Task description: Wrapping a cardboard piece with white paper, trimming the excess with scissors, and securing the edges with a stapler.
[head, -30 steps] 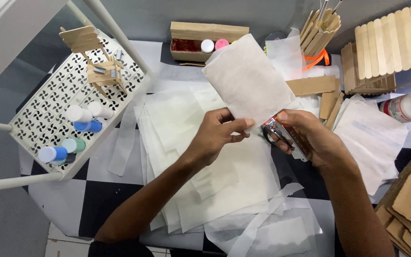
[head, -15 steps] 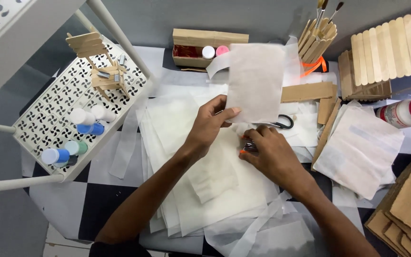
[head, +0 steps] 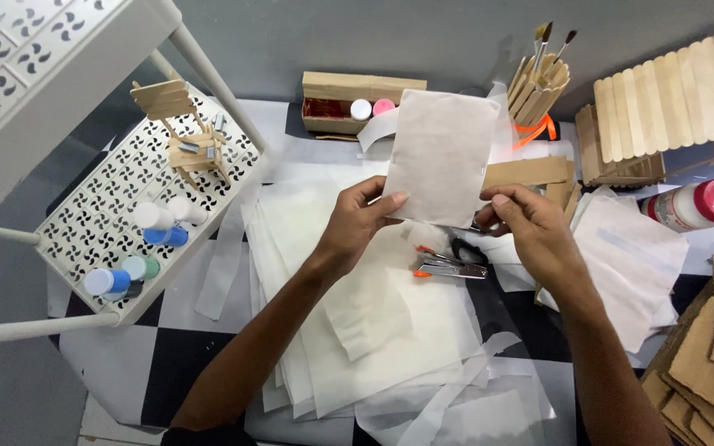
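Note:
I hold a small rectangular sheet of translucent white paper (head: 444, 157) upright above the table. My left hand (head: 361, 219) pinches its lower left corner. My right hand (head: 530, 227) grips its lower right edge, thumb on the corner. Just below the sheet a small silver stapler with orange trim (head: 448, 266) lies free on a wide pile of white paper sheets (head: 357, 330). A black scissors handle (head: 466, 248) shows beside the stapler.
A white perforated rack shelf (head: 101, 223) at the left carries small paint bottles (head: 159, 227) and a stick chair (head: 188, 132). At the back stand a cardboard box (head: 361, 99), a brush holder (head: 543, 83) and a stick house (head: 671, 99). A pink-capped bottle (head: 696, 204) and cardboard pieces (head: 712, 347) lie right.
My right hand has put the stapler down on the paper pile and come up to the sheet's lower right edge. The sheet now stands straighter, held by both hands.

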